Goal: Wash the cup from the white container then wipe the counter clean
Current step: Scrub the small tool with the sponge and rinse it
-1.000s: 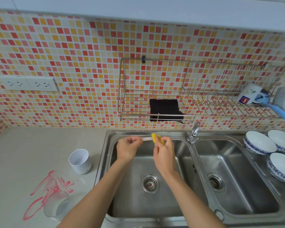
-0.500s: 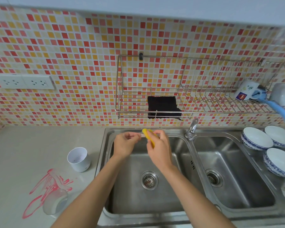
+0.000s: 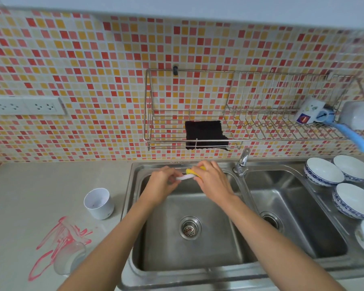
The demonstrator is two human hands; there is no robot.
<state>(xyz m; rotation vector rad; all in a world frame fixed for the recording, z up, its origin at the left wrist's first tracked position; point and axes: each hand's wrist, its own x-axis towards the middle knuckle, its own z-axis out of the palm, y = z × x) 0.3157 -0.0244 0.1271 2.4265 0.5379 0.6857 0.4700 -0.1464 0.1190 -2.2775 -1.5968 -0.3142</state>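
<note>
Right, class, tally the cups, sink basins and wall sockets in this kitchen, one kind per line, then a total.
Cups: 3, white cup, clear cup, printed mug
Sink basins: 2, left basin, right basin
Wall sockets: 2, left socket, right socket
Total: 7

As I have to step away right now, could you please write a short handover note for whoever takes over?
Left hand pinches a small white item, too small to identify; right hand holds the yellow sponge against it, over the left sink basin.
White container stands upright on the counter; the clear cup lies on its side among red smears.
Done: cup not yet in the sink, counter not wiped.
Left: wash the cup, wipe the smears; a black cloth hangs in the wall rack.
</note>
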